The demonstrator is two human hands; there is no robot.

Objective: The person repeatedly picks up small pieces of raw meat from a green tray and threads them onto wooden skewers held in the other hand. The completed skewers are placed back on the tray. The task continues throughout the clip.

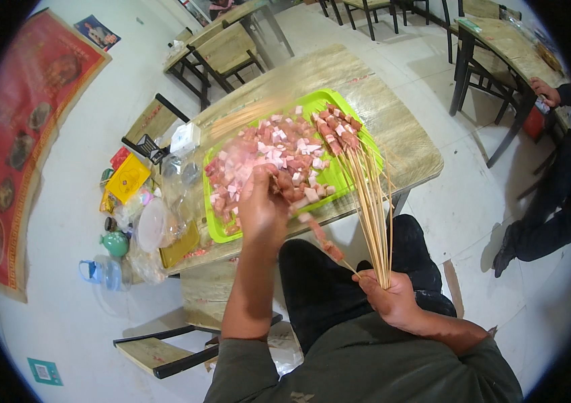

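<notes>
My right hand (391, 297) grips the lower ends of a bundle of wooden skewers (373, 226) and one skewer with pieces of meat (333, 249) that points up and left. The bundle's far ends carry meat cubes (338, 128) and rest on the right side of a lime-green plastic tray (208, 216). My left hand (265, 201) is over the tray's near edge, its fingers closed around meat pieces. Beneath and beyond it lies a heap of raw diced meat, pink and whitish (270, 146). Bare wooden skewers (240, 118) lie behind the tray, partly blurred.
The tray stands on a wooden table (401, 131). At its left are a white box (185, 138), a yellow packet (128, 177), plastic bags, a white bowl (151, 225) and a blue-capped jug (109, 273). A chair (164, 352) stands near left; another person's leg (542, 226) is at right.
</notes>
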